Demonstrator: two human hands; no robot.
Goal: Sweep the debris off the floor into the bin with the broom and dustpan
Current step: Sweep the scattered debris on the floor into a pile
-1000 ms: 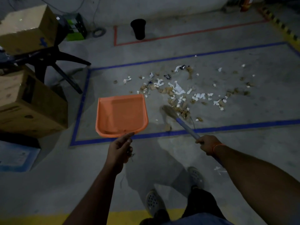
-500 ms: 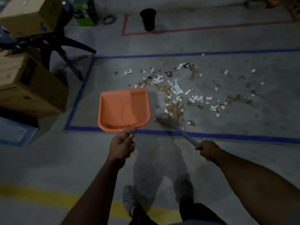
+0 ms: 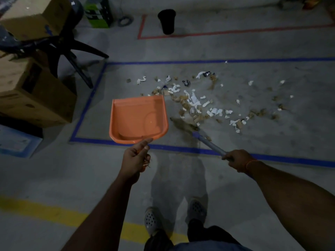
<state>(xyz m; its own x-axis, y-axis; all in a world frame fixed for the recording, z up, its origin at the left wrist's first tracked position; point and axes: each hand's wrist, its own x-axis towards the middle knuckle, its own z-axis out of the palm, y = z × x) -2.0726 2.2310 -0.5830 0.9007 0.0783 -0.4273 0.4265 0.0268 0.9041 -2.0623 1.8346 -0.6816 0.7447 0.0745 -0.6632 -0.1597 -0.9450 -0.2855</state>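
My left hand (image 3: pixel 136 156) grips the handle of an orange dustpan (image 3: pixel 138 119), which hangs empty above the floor inside the blue-taped rectangle. My right hand (image 3: pixel 237 159) grips the grey-blue handle of a small broom (image 3: pixel 201 135); its brown bristle head lies just right of the pan's lower corner. Scattered debris (image 3: pixel 195 104) of white paper scraps and brown bits spreads across the floor beyond and to the right of the broom. A black bin (image 3: pixel 166 21) stands at the far end, on the red tape line.
Cardboard boxes (image 3: pixel 30 95) and a black chair base (image 3: pixel 72 51) crowd the left side. A green box (image 3: pixel 98 13) stands by the far wall. Blue tape (image 3: pixel 181 147) marks the rectangle's near edge. A yellow line (image 3: pixel 54 212) crosses near my shoes.
The view has come closer to the debris. The broom head has swept left and nearer, from the edge of the pile to just beside the dustpan's corner. Both grips are unchanged.
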